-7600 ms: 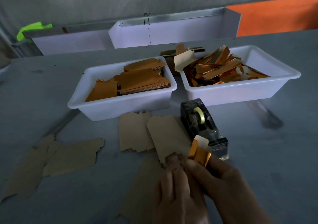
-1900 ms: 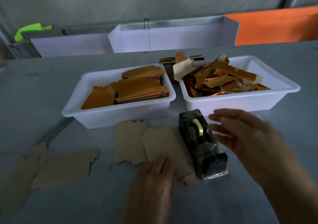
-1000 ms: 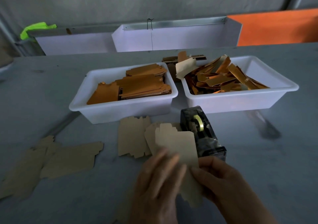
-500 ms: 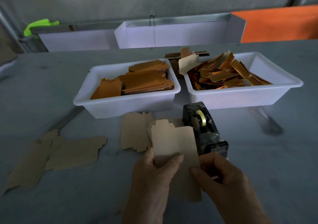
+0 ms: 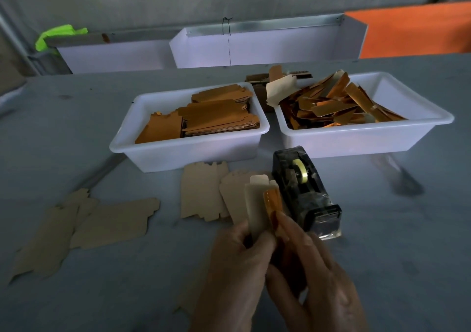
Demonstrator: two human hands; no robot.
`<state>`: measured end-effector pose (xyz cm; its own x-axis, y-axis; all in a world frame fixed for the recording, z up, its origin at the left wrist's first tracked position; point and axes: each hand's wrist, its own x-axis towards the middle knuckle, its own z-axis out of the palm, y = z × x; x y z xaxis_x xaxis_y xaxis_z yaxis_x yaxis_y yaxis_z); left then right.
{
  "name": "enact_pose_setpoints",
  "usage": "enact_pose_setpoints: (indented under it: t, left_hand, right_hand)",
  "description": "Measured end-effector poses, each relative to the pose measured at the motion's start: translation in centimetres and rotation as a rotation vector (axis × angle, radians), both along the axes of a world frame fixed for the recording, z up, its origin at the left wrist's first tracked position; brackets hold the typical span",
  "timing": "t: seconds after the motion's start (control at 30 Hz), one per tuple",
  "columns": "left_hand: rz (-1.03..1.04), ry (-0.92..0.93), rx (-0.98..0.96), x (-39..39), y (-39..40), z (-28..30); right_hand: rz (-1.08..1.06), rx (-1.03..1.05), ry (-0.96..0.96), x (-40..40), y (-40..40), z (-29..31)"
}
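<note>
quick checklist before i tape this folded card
1. Grip on card by left hand and right hand: ok.
2. Fold lined up and closed: cannot tell, the hands cover its lower part.
3. Reach to dispenser, right beside the card: ok.
4. Tape left on roll: ok.
5. Free tape end at cutter: cannot tell.
6. A hand free to pull tape: not ok, both hold the card.

The card blank [image 5: 256, 204] is showing matt pale paperboard outside and a glossy orange-gold face inside. The tape dispenser [image 5: 305, 199] is gleaming as dark glossy plastic. The left tub [image 5: 188, 155] and right tub [image 5: 356, 143] are looking like smooth white plastic.
</note>
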<state>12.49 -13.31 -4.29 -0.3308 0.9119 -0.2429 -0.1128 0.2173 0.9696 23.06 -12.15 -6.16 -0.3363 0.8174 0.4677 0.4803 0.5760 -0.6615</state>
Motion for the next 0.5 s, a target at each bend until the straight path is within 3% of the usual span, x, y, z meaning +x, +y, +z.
enact_pose_setpoints:
  t: [0.17, 0.23, 0.33, 0.43, 0.5]
  left_hand:
    - [-0.053, 0.143, 0.093, -0.5, -0.5, 0.1]
    - [-0.034, 0.204, 0.073, -0.8, -0.7, -0.2]
    - [-0.164, 0.158, 0.008, -1.0, -1.0, 0.2]
    - [-0.229, 0.123, -0.048, -0.9, -1.1, 0.4]
    - [-0.227, 0.183, -0.086, -0.8, -1.1, 0.8]
  right_hand:
    - [0.038, -0.058, 0.039, 0.7, 0.5, 0.0]
    - [-0.003, -0.219, 0.118, 1.1, 0.7, 0.4]
    - [-0.093, -0.457, 0.244, 2.0, 1.4, 0.4]
    - [0.044, -0.815, 0.458, 2.5, 2.2, 0.8]
    - [0.099, -0.916, 0.516, 2.4, 2.3, 0.8]
